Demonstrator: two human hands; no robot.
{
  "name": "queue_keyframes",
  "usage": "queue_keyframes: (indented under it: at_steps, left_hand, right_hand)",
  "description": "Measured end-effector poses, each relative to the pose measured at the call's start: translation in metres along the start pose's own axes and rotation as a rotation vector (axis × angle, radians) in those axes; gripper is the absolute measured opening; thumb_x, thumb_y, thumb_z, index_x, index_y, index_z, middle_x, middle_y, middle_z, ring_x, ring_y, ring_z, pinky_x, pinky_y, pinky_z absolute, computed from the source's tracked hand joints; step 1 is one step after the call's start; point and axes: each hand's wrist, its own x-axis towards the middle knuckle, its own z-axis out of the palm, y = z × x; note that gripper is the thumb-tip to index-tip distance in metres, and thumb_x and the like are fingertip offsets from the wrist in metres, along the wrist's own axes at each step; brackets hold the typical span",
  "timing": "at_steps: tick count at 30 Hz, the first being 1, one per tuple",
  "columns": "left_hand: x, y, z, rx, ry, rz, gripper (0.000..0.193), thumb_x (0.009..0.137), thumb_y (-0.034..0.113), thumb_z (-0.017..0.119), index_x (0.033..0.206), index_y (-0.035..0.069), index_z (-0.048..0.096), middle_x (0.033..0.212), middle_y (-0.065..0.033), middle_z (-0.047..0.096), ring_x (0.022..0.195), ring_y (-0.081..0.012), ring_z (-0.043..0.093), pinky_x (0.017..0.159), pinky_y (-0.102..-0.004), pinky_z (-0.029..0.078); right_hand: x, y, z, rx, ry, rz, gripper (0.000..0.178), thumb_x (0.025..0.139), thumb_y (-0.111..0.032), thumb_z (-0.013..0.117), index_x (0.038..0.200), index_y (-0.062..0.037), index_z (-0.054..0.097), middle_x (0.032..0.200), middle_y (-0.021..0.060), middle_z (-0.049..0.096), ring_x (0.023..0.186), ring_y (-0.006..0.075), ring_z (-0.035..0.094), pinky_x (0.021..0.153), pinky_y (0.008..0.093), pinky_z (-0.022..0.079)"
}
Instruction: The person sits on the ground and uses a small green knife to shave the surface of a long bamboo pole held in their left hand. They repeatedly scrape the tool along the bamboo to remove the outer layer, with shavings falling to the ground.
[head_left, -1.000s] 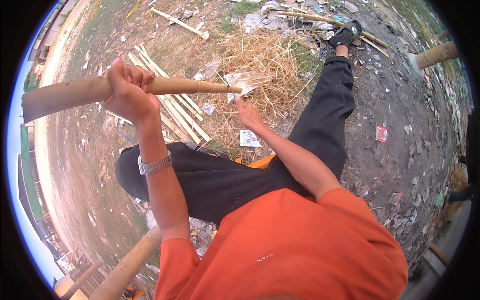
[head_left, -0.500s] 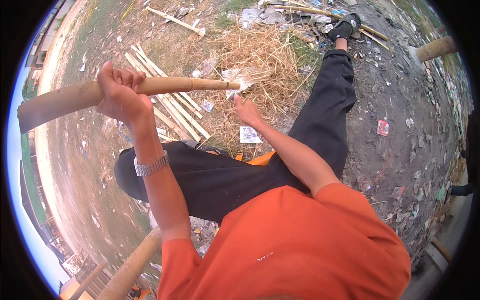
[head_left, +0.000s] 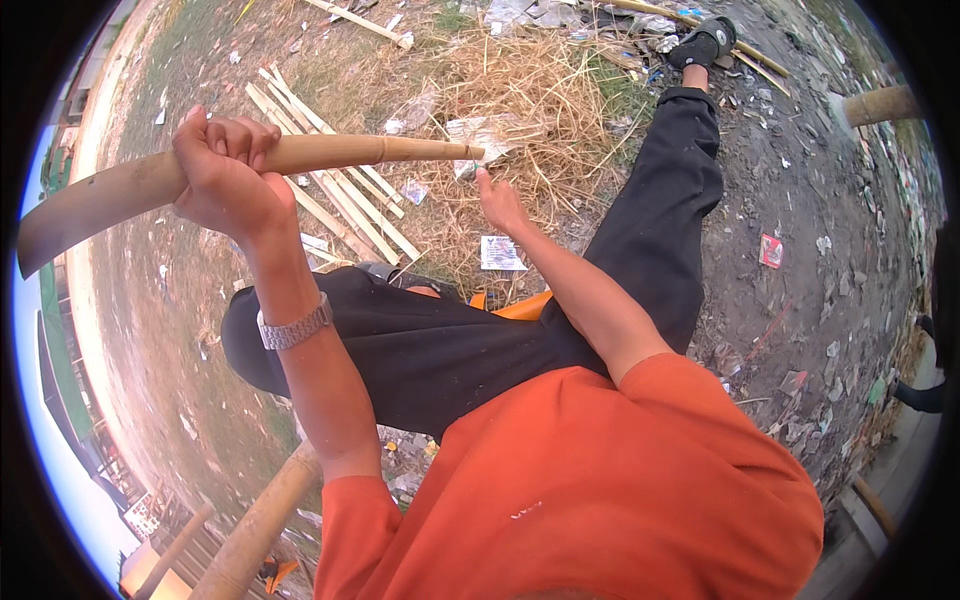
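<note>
At the far left, the wide end of a bamboo pole (head_left: 330,152) runs out near the rim of the view; the pole lies across the upper left, raised over the ground, its narrow end pointing right. The left hand (head_left: 232,175) is closed firmly around it, with a metal watch (head_left: 294,326) on that wrist. Below, a thick bamboo post (head_left: 260,520) slants up beside the left sleeve. Under the pole, pale split strips (head_left: 345,205) lie in a loose bundle, partly covered by it. Next come crumpled plastic (head_left: 412,112) and a heap of dry straw (head_left: 540,90) behind the pole's tip. The right hand (head_left: 500,203) is at that tip, fingers curled; a speck of green shows there, but whether the hand grips something I cannot tell. Just below lies a white printed paper (head_left: 502,253), and black trousers (head_left: 640,230) partly hide an orange thing (head_left: 524,306). Farther right are a dark shoe (head_left: 705,42), a red packet (head_left: 770,251) and another post (head_left: 880,106).
</note>
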Motion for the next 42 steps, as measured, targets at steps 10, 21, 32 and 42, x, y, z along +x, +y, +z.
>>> queue_keyframes:
  at_steps: [10,21,32,42]
  left_hand:
    - [-0.002,0.000,0.001,0.014,0.006,-0.027,0.038,0.083,0.014,0.052,0.055,0.017,0.027,0.046,0.0026,0.023,0.040,-0.0099,0.025,0.052,-0.0311,0.034]
    - [0.011,0.000,-0.005,-0.030,-0.130,-0.047,0.037,0.085,0.017,0.050,0.056,0.016,0.028,0.046,0.0018,0.024,0.039,-0.0105,0.026,0.052,-0.0304,0.035]
    - [0.008,-0.003,-0.019,-0.120,-0.696,-0.044,0.038,0.090,0.017,0.037,0.054,0.015,0.024,0.045,0.0014,0.023,0.039,-0.0100,0.023,0.046,-0.0293,0.029]
    - [0.011,-0.006,-0.030,-0.127,-0.552,-0.048,0.038,0.090,0.018,0.038,0.054,0.015,0.024,0.045,0.0015,0.021,0.040,-0.0105,0.021,0.047,-0.0295,0.028]
  right_hand:
    - [0.015,0.041,-0.001,-0.071,0.058,0.189,0.078,0.091,-0.058,0.027,0.105,0.0120,0.060,0.104,0.0366,0.057,0.107,0.0466,0.053,0.094,0.0484,0.039]
    - [0.023,0.012,-0.054,-0.413,-0.094,0.184,0.072,0.092,-0.056,0.026,0.113,0.0037,0.060,0.117,0.0274,0.056,0.113,0.0377,0.053,0.095,0.0459,0.041]
    - [-0.083,-0.074,-0.063,0.061,-0.185,-0.152,0.078,0.092,-0.059,0.029,0.057,0.0060,0.055,0.057,0.0236,0.055,0.053,0.0311,0.054,0.057,0.0484,0.043]
    - [-0.057,-0.038,-0.032,-0.010,-0.013,-0.008,0.076,0.093,-0.055,0.028,0.065,0.0073,0.061,0.066,0.0285,0.059,0.069,0.0409,0.062,0.069,0.0493,0.047]
